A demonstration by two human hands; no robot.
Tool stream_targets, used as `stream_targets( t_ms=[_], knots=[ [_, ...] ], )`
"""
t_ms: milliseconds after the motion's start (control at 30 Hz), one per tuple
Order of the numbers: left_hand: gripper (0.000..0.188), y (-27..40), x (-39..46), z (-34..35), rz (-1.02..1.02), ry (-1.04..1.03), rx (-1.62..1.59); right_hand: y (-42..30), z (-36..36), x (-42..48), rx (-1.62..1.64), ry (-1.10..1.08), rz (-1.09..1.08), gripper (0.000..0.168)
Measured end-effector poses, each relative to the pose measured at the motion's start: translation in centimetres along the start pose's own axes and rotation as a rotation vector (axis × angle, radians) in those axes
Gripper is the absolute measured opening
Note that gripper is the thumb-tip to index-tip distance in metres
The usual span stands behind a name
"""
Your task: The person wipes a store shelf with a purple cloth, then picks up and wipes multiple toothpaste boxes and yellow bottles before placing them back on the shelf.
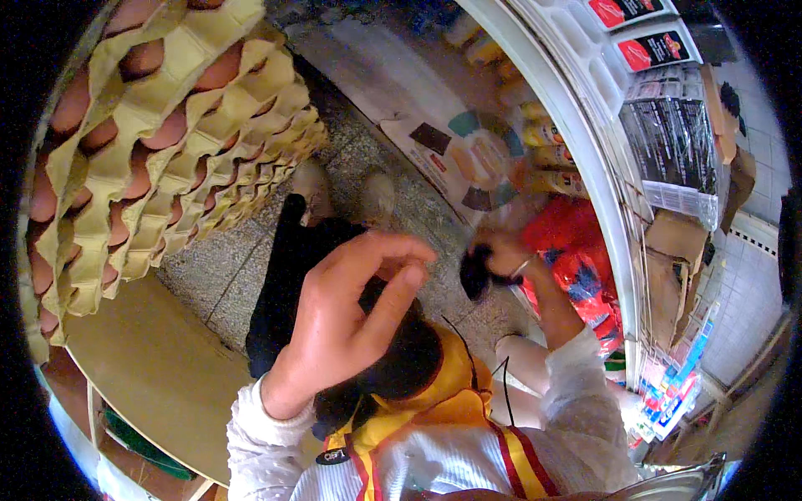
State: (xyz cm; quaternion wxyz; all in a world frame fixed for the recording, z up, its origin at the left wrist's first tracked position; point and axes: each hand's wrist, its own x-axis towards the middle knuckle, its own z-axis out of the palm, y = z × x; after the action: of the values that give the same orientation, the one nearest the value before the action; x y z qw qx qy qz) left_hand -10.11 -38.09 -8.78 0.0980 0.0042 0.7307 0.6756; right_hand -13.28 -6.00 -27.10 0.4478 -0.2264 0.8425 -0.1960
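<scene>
My left hand (341, 313) is raised in front of my body. Its fingers curve towards the thumb with a gap between, and I see nothing in it. Low by the shelf, my right hand (510, 253) is blurred by motion. It is closed around a small black object (475, 275), too smeared to identify. Beside that hand lie red plastic packages (579, 269) with dark blue markings. A printed cardboard sheet or box (432, 147) rests beyond it. Black fabric (276, 294) hangs below and left of my left hand.
Stacked pulp trays of brown eggs (169, 156) rise at left on a tan board (144, 369). A white shelf edge (573, 94) curves down the right. Past it are plastic-wrapped black packs (673, 134) and cardboard boxes (673, 250). Yellow packages (545, 134) stand below the edge. The floor (238, 288) is speckled tile.
</scene>
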Motion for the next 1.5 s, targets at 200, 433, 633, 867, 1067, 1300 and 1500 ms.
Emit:
stream_targets(
  t_ms=[200, 433, 633, 867, 1067, 1300, 1500],
  knots=[
    [0.012, -1.7, 0.4, 0.7, -0.037, 0.048, 0.065, -4.4, -11.9, 12.5, -0.235, 0.888, 0.023, 0.04],
    [0.012, -1.9, 1.4, 0.2, 0.096, 0.083, 0.177, 0.4, -16.8, 26.1, -0.61, 0.993, -0.399, 0.053],
    [0.01, -2.4, 1.0, 0.0, 0.101, 0.031, 0.207, 5.9, -15.2, 24.0, -0.217, 0.54, 0.014, 0.058],
    [0.009, -2.3, -0.2, 1.2, 0.186, 0.088, 0.189, 10.9, 5.3, 8.1, -0.47, 0.573, 0.032, 0.062],
    [0.033, -3.9, -1.4, 3.3, 0.049, -0.127, 0.284, 3.4, 3.2, 1.6, 0.394, 0.472, 0.193, 0.055],
    [0.064, -4.6, 0.5, 6.5, 0.042, 0.381, -0.05, -16.1, -7.7, -1.2, 0.801, 0.518, -0.207, 0.04],
    [0.047, -3.4, 0.2, 4.2, -0.273, 0.37, -0.796, -11.9, -9.4, 2.2, 0.83, 0.492, -0.069, 0.034]
  ],
)
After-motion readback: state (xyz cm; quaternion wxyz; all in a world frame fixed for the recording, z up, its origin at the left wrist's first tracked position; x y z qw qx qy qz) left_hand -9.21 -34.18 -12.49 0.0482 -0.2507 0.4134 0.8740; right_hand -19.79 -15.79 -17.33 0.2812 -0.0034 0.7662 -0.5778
